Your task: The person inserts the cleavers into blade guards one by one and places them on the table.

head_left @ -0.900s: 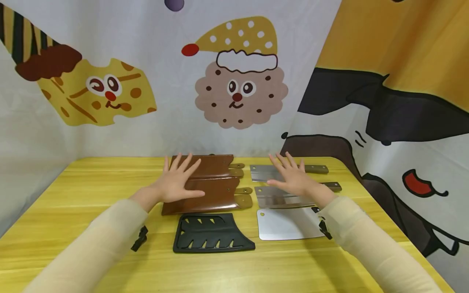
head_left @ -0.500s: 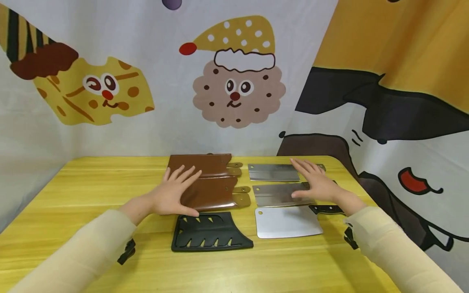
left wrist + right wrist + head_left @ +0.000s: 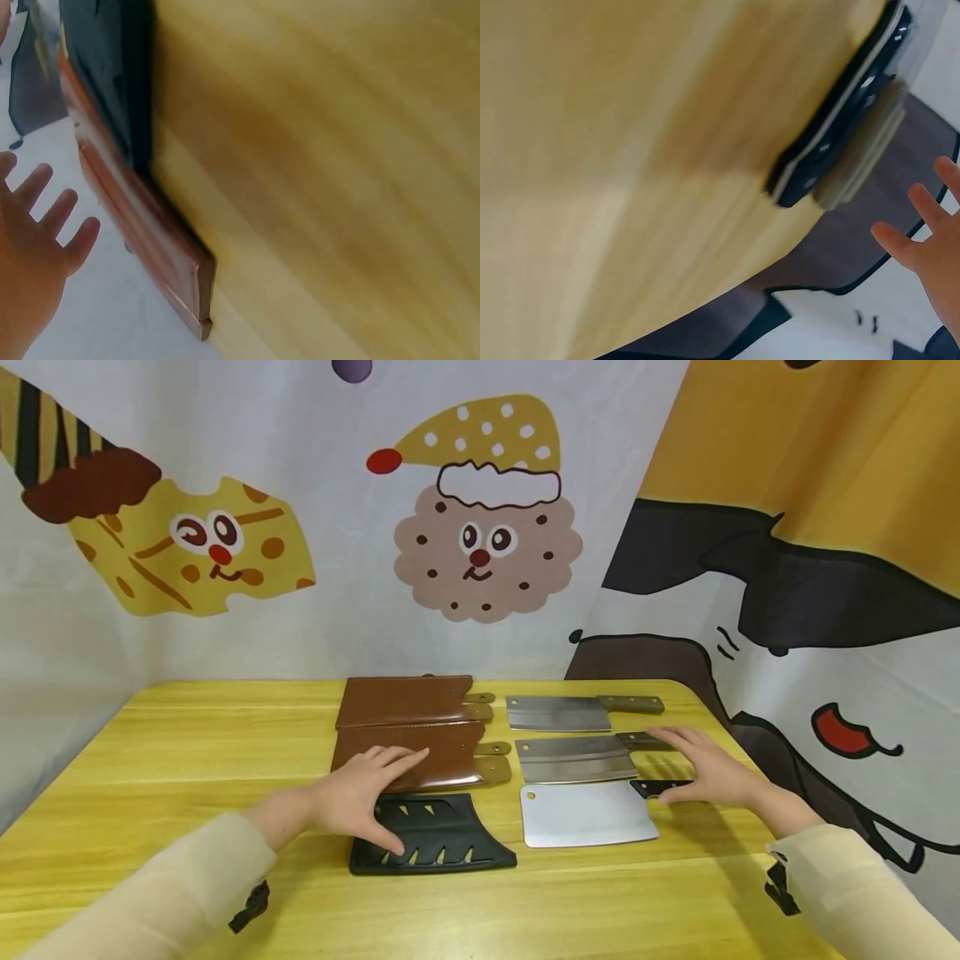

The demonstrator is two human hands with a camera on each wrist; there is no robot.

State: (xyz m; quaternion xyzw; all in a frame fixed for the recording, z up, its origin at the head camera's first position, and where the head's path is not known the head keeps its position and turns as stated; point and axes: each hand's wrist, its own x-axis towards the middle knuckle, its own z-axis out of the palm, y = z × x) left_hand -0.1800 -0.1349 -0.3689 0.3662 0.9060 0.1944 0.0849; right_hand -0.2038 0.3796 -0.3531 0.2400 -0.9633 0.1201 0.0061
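Observation:
My left hand (image 3: 352, 797) hovers with spread fingers over the left end of a black slotted blade guard (image 3: 450, 847), covering part of it. Just behind lies a brown leather knife sheath (image 3: 442, 768) with a tan strap, and a second brown sheath (image 3: 397, 700) lies beyond that. On the right, my right hand (image 3: 716, 772), fingers apart, is above the black handle (image 3: 647, 787) of the nearest cleaver (image 3: 588, 816) and hides its end. A middle cleaver (image 3: 573, 760) has its dark handle end partly behind my fingers. The farthest cleaver (image 3: 558, 713) has a brown handle.
Everything lies flat on a yellow wood-grain table (image 3: 187, 735). A white curtain (image 3: 345, 635) printed with cartoon figures hangs behind its back edge and down the right side.
My right hand has moved right and nearer, off the cleaver blades to the handles. My left hand has come nearer, from over the sheaths to the blade guard. The knives and covers stay put.

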